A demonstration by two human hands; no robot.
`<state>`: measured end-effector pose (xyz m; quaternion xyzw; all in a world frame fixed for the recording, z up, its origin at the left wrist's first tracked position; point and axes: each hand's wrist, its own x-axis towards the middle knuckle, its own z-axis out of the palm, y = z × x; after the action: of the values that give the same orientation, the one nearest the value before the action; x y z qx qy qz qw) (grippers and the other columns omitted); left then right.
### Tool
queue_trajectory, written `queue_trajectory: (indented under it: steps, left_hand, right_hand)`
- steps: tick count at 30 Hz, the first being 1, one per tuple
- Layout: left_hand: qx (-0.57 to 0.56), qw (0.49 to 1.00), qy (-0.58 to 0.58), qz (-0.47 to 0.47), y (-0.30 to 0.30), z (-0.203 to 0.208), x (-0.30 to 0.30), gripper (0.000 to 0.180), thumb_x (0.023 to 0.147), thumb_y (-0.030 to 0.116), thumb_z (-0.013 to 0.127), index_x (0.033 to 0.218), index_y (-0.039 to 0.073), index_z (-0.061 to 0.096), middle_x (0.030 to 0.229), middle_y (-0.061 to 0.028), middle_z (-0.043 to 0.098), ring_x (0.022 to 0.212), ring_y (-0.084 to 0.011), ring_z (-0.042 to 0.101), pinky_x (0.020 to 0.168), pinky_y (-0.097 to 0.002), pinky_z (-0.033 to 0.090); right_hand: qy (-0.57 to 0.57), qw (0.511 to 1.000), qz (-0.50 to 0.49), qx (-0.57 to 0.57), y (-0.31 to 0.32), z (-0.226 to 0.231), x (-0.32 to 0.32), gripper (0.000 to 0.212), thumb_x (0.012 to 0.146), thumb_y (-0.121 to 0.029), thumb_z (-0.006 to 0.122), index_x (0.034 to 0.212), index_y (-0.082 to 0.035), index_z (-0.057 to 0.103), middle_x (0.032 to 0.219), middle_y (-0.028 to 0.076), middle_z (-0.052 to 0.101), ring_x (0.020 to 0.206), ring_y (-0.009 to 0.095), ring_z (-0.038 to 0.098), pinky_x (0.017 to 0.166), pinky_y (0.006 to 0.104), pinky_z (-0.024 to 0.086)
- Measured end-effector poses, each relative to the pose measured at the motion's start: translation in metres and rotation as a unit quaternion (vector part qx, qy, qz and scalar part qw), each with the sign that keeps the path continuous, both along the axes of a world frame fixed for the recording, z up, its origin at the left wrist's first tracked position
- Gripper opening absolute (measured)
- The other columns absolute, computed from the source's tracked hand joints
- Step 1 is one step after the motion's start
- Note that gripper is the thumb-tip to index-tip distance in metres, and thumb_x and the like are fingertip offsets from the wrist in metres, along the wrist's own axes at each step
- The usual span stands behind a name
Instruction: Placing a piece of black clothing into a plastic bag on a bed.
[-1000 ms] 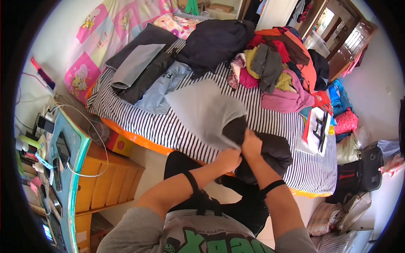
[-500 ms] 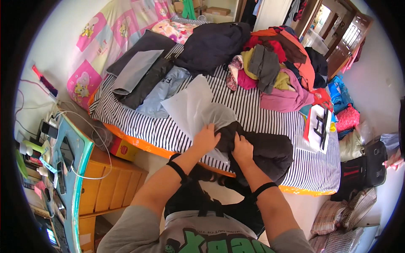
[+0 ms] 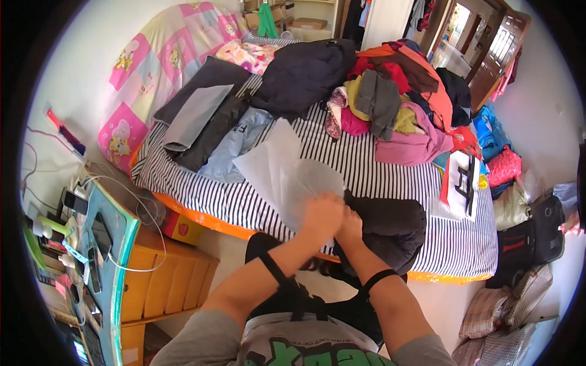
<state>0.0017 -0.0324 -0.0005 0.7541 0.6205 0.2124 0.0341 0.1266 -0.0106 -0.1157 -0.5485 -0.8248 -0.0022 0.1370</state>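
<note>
A dark, rolled padded garment (image 3: 390,222) lies at the near edge of the bed, partly hanging over it. A whitish translucent plastic bag (image 3: 284,168) spreads flat to its left, its near end against the garment. My left hand (image 3: 325,215) is closed at that end of the bag, slightly blurred. Right beside it, touching, my right hand (image 3: 350,229) is closed at the garment's left end. Its fingertips are partly hidden behind the left hand. The exact grip on each layer is hard to make out.
On the striped bed (image 3: 305,152) are a folded grey item (image 3: 198,116), a light blue item (image 3: 238,149), a dark jacket (image 3: 308,73) and a heap of coloured clothes (image 3: 397,104). A cluttered desk (image 3: 116,244) stands left; a black suitcase (image 3: 546,229) stands right.
My left hand has moved right and slightly down, closing up against my right hand. The plastic bag's near end now lies flatter, and less of the garment's left end shows.
</note>
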Motion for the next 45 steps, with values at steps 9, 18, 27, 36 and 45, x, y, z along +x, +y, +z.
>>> queue_trajectory:
  steps: [9,18,27,36,45]
  left_hand:
    - [0.043,0.962,-0.165,-0.215,0.0,-0.085,0.025,0.039,0.087,0.021,0.064,0.113,-0.007,0.059,0.133,-0.0268,0.051,0.123,-0.0401,0.053,0.107,-0.0475,0.04]
    - [-0.004,0.97,-0.21,-0.121,-0.022,-0.09,0.009,0.057,0.085,0.019,0.067,0.128,-0.014,0.049,0.144,-0.0265,0.041,0.131,-0.0426,0.043,0.111,-0.043,0.037]
    - [0.033,0.97,-0.21,-0.121,-0.047,-0.087,0.012,0.029,0.08,0.004,0.066,0.107,-0.002,0.058,0.115,-0.0178,0.057,0.105,-0.0403,0.055,0.093,-0.044,0.047]
    - [0.088,0.937,-0.33,-0.069,-0.009,-0.063,0.034,0.019,0.088,0.006,0.065,0.105,-0.001,0.058,0.103,-0.0187,0.061,0.096,-0.0376,0.058,0.078,-0.0421,0.049]
    - [0.167,0.881,-0.389,-0.212,0.001,0.018,0.028,0.017,0.085,0.002,0.068,0.086,0.0,0.05,0.107,-0.0191,0.063,0.098,-0.0376,0.06,0.076,-0.0398,0.049]
  right_hand:
    - [-0.048,0.985,0.135,0.095,-0.031,0.02,0.02,0.053,0.082,-0.03,0.067,0.128,-0.005,0.06,0.136,0.025,0.051,0.129,0.043,0.048,0.108,0.0496,0.039]
    - [0.166,0.93,0.155,-0.29,-0.014,0.106,0.107,0.063,0.072,-0.031,0.081,0.127,-0.008,0.061,0.142,0.025,0.047,0.133,0.042,0.043,0.109,0.0493,0.037]
    - [0.416,0.823,-0.23,-0.312,-0.014,0.014,0.252,0.123,0.065,-0.044,0.09,0.154,-0.001,0.017,0.145,0.025,0.044,0.133,0.033,0.046,0.109,0.0418,0.039]
    - [0.587,0.637,-0.223,-0.448,-0.044,0.031,0.193,0.07,0.079,-0.021,0.079,0.138,0.001,0.048,0.127,0.016,0.062,0.11,0.027,0.063,0.097,0.0365,0.049]
    - [0.758,0.526,-0.203,-0.327,-0.043,0.138,0.121,0.068,0.078,-0.011,0.076,0.137,0.001,0.044,0.119,0.018,0.062,0.101,0.033,0.065,0.089,0.0415,0.054]
